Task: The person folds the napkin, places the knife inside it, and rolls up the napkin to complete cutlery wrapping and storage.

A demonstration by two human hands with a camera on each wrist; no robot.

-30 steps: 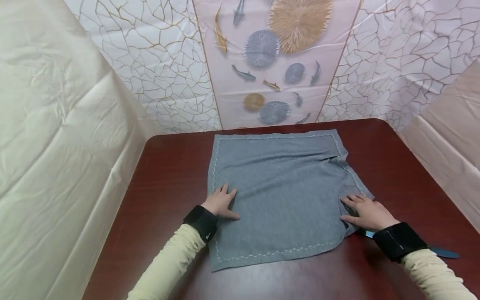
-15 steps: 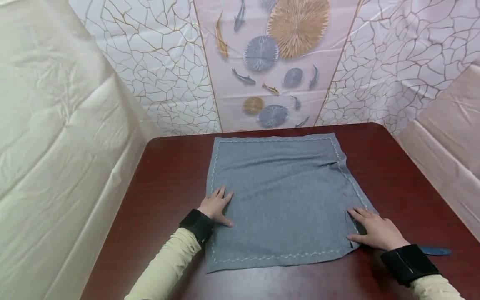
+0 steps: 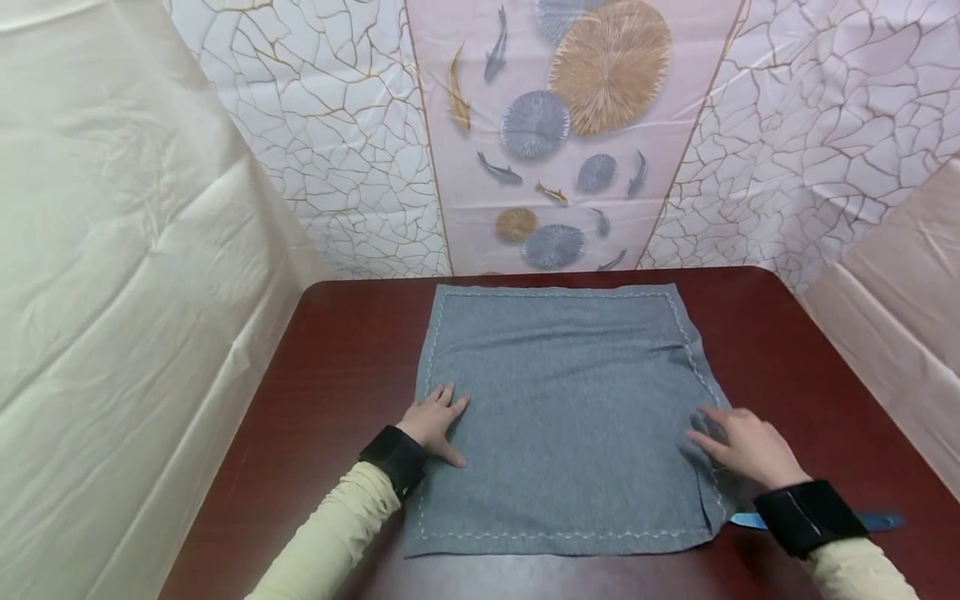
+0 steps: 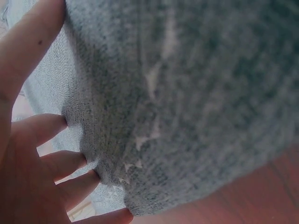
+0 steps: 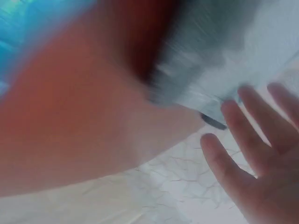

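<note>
A grey-blue cloth (image 3: 570, 433) with white zigzag stitching near its edges lies spread on the table, with slight creases across its upper half. My left hand (image 3: 435, 427) rests on its left edge, fingers spread; in the left wrist view the fingertips (image 4: 77, 158) meet the fabric. At the right edge, my right hand (image 3: 757, 450) is over the cloth, thumb and fingers apart. The right wrist view has its fingers (image 5: 245, 133) fairly straight and holding nothing, close to the cloth (image 5: 205, 79). A small fold marks the lower right corner.
A flat, narrow blue object (image 3: 748, 521) lies on the dark red table (image 3: 352, 350) by the cloth's lower right corner, partly hidden under my right wrist. Pale fabric (image 3: 150, 333) hangs along the left, and a patterned sheet (image 3: 360, 150) hangs behind the table.
The cloth's lower right corner, bunched earlier, has spread outward and down, and the creases are softer. My right hand moved down, then slightly back up. My left hand stays on the left edge.
</note>
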